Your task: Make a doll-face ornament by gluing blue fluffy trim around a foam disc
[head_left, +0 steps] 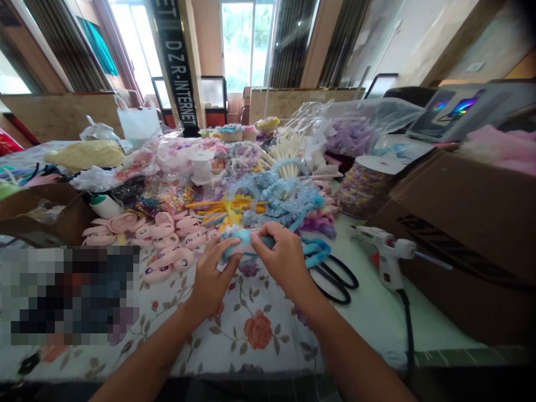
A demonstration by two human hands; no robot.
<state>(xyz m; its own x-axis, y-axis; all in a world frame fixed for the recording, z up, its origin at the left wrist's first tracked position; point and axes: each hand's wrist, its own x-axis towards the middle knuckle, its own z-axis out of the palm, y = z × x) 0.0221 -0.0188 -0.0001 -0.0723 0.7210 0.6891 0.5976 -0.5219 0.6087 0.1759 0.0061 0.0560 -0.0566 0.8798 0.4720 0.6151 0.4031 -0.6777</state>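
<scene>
A small light-blue fuzzy piece is held between both hands over the flowered tablecloth. My left hand pinches its left side, thumb below and fingers on top. On its right side my right hand has thumb and fingertips pressed together. A bright blue fuzzy strip lies just right of my right hand, beside black-handled scissors. Blue ruffled trim is heaped behind the hands. Left of them lie several pink doll-face pieces.
A white glue gun with a black cord stands at the right, near a large cardboard box. Farther back are a ribbon spool, yellow sticks and plastic bags. An open box stands at the left.
</scene>
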